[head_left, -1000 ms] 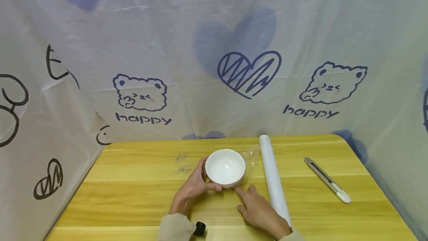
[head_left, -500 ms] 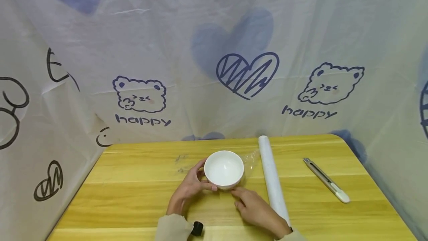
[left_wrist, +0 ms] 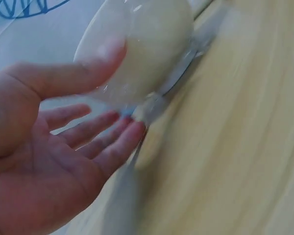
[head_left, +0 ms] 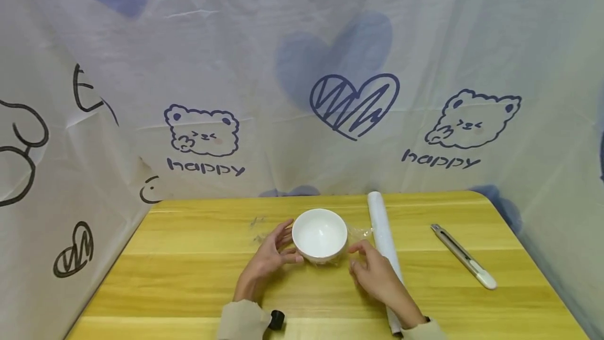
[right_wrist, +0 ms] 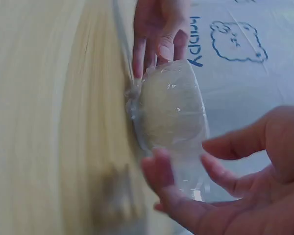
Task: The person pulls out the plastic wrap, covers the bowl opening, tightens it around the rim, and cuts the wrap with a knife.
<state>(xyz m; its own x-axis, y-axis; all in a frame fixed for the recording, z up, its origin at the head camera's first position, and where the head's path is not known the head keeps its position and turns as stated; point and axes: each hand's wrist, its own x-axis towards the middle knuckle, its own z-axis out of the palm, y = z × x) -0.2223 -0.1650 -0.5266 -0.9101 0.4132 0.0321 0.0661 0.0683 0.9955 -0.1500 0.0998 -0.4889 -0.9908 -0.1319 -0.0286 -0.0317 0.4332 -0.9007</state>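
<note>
A white bowl stands upright on the wooden table, with clear plastic film clinging round its outside. On its left is my left hand, fingers spread and relaxed; the thumb lies at the bowl's side in the left wrist view, though whether it touches cannot be told. To the right of the bowl, my right hand has its fingers apart and loosely bent, gripping nothing visible. A loose bit of film sticks out to the bowl's right, towards the white roll.
The white roll runs lengthwise, partly beneath my right forearm. Farther right lies a utility knife with a grey and white handle. A printed cloth hangs behind the table and along both sides.
My right hand has moved from the bowl's front edge to its right side and come away from it. My left hand has loosened beside the bowl. The roll's near end has shifted slightly left.
</note>
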